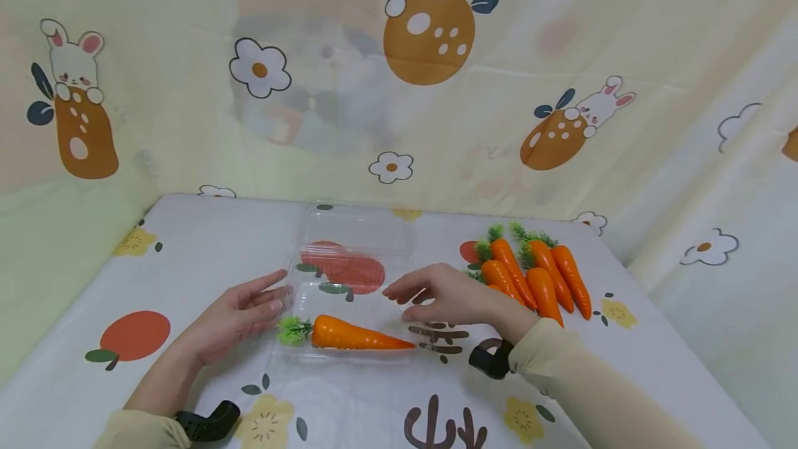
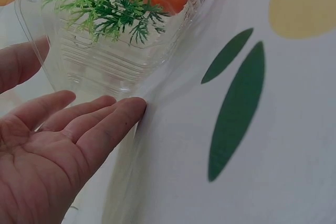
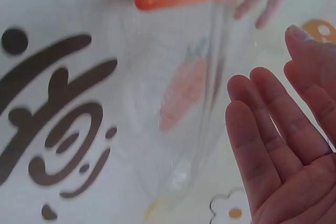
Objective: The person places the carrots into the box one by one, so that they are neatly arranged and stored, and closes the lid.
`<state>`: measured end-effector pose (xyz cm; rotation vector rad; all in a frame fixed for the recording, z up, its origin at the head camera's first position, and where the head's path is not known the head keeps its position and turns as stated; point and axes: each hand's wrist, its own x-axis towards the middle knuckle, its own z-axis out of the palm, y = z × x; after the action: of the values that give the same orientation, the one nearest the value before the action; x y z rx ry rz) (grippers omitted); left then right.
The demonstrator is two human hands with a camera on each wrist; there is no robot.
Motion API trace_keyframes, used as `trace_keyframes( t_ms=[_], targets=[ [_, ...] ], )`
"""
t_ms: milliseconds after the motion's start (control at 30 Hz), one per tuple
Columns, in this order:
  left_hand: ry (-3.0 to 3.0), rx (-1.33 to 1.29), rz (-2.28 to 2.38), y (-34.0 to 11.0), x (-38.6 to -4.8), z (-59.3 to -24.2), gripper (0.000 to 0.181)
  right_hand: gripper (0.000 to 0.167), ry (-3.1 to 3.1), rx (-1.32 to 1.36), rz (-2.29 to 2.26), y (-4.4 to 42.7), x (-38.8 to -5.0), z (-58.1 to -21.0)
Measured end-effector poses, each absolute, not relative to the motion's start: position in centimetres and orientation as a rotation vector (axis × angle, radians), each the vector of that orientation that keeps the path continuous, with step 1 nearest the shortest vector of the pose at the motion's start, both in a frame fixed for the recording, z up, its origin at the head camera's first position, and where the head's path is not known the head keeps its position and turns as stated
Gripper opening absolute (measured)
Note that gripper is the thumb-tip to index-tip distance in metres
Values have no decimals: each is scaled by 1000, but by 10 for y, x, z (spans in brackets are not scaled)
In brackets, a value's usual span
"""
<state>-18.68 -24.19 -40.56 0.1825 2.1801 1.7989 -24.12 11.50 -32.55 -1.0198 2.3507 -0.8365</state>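
An orange toy carrot (image 1: 349, 332) with a green leafy top (image 2: 113, 9) lies sideways along the near side of a clear plastic clamshell box (image 1: 374, 300). The lid (image 1: 355, 227) is folded back, away from me. My left hand (image 1: 233, 314) is at the box's left end, fingers mostly straight, fingertips at or against the wall; contact is hard to tell. Over the box's right side hovers my right hand (image 1: 445, 293), its fingers loosely bent and nothing in them. The right wrist view shows that palm (image 3: 294, 182) bare beside the clear plastic.
A pile of several orange carrots (image 1: 542, 279) with green tops lies on the right of the table. The white tablecloth (image 1: 206, 255) carries printed fruit and flowers. Behind the table hangs a patterned curtain (image 1: 324, 179). Each wrist wears a black band (image 1: 208, 421).
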Motion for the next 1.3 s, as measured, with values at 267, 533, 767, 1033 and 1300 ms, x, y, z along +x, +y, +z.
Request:
trace_keyframes(
  t_ms=[267, 533, 767, 1033, 1300],
  targets=[
    [2185, 208, 1804, -243, -187, -405, 71, 41, 2507, -931, -925, 162, -243, -314],
    [2197, 206, 1794, -242, -188, -404, 71, 44, 2673, -809, -1057, 229, -242, -305],
    [2179, 200, 1798, -242, -187, -403, 70, 44, 2807, -676, -1081, 285, -240, -303],
    [2192, 188, 1780, -243, -186, -404, 72, 49, 2932, -460, -1089, 335, -240, -309],
    [2187, 196, 1785, -243, -186, -405, 72, 57, 2970, -286, -1125, 371, -239, -320]
  ],
)
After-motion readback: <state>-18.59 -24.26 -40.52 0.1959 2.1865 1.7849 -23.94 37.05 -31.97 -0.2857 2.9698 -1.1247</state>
